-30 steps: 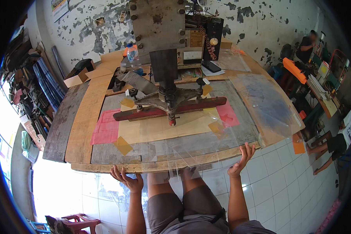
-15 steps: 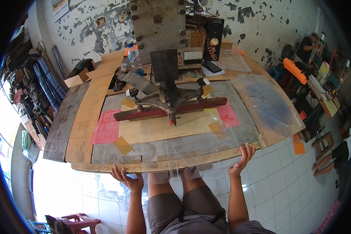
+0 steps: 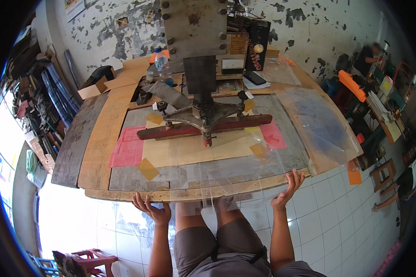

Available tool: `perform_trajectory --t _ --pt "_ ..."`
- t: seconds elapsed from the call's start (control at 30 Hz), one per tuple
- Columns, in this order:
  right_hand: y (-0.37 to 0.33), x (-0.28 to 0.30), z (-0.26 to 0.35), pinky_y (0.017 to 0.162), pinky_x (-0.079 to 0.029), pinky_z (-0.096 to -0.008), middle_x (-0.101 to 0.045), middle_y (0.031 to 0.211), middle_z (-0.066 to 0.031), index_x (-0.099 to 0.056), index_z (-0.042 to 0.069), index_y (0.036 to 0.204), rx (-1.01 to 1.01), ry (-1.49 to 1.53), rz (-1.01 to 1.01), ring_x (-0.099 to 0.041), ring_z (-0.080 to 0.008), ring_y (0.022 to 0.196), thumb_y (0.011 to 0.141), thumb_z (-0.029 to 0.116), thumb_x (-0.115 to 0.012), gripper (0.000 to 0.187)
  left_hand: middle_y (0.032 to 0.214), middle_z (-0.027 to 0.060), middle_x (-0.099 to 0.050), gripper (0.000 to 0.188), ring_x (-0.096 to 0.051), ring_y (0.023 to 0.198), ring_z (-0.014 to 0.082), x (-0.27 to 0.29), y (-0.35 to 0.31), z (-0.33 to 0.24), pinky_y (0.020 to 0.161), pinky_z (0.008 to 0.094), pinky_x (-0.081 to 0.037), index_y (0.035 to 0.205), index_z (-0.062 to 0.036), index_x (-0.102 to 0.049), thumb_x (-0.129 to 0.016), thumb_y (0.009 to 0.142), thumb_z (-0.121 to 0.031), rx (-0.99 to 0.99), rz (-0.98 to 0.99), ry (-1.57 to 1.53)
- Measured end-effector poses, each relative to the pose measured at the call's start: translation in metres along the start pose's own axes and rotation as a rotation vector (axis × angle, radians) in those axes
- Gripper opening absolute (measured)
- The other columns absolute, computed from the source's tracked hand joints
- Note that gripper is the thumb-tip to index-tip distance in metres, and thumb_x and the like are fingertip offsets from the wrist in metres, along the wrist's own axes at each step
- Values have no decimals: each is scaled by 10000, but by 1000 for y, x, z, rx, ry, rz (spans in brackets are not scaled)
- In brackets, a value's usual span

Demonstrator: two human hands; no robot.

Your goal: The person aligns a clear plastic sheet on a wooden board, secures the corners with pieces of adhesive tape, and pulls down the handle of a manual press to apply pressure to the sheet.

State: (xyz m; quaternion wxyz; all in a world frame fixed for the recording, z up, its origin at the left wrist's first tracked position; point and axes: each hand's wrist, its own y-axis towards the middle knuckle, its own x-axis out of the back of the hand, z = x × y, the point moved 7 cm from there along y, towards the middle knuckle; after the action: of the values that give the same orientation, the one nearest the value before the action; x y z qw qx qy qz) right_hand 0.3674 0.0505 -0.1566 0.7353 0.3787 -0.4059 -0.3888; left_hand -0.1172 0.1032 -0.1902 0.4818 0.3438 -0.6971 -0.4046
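My left hand (image 3: 152, 210) rests at the front edge of the worktable (image 3: 120, 195), fingers extended onto the edge and thumb apart. Farther right, my right hand (image 3: 288, 190) is at the same edge with its fingers raised and apart. Neither hand visibly holds anything. Between them a clear plastic sheet (image 3: 226, 184) lies over the table front and hangs past the edge. Behind it, a long red bar (image 3: 171, 131) under a metal press head (image 3: 203, 111) stands over a cream sheet (image 3: 175, 154), flanked by a left pink piece (image 3: 127, 147) and a right pink piece (image 3: 273, 134).
Clear plastic film (image 3: 316, 124) lies on the right board. Toward the back are a water bottle (image 3: 161, 60), a phone (image 3: 254, 77) and an open cardboard box (image 3: 93, 87). A red stool (image 3: 94, 261) stands at lower left. Another person (image 3: 366, 60) is at the far right.
The view has shifted slightly. Both my hands stay at the front edge, in nearly the same pose.
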Motion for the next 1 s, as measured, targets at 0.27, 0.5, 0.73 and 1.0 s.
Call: perform_trajectory --t 0.27,0.5,0.73,1.0 --pt "-5 0 -8 1235 -129 -667 -445 1547 -200 -537 1 1373 -16 12 -18 -183 -489 1544 1070 631 -203 774 1621 273 -294 728 -225 1508 547 -3 -3 1 1182 747 -186 1509 -136 -309 -708 944 -366 21 20 -24" --pt "-3 -1 -3 1238 -191 -638 -429 1557 -201 -527 0 1377 -23 6 3 -161 -483 1551 1064 633 -210 774 1619 267 -297 742 -232 1503 549 -4 -5 4 1180 748 -194 1505 -135 -306 -723 936 -365 25 15 -12" --pt "-5 -1 -7 1223 -286 -596 -409 1562 -207 -497 6 1401 -34 -19 19 -152 -475 1556 1057 677 -187 816 1618 273 -295 737 -234 1501 547 -4 -5 2 1181 741 -192 1499 -130 -307 -718 946 -393 23 11 -13" --pt "-6 -4 -9 1232 -253 -615 -411 1562 -211 -498 6 1404 -41 47 -9 -162 -481 1552 1057 669 -187 810 1617 276 -292 723 -230 1503 546 -4 -6 4 1181 741 -189 1500 -126 -308 -706 955 -385 20 14 -17"
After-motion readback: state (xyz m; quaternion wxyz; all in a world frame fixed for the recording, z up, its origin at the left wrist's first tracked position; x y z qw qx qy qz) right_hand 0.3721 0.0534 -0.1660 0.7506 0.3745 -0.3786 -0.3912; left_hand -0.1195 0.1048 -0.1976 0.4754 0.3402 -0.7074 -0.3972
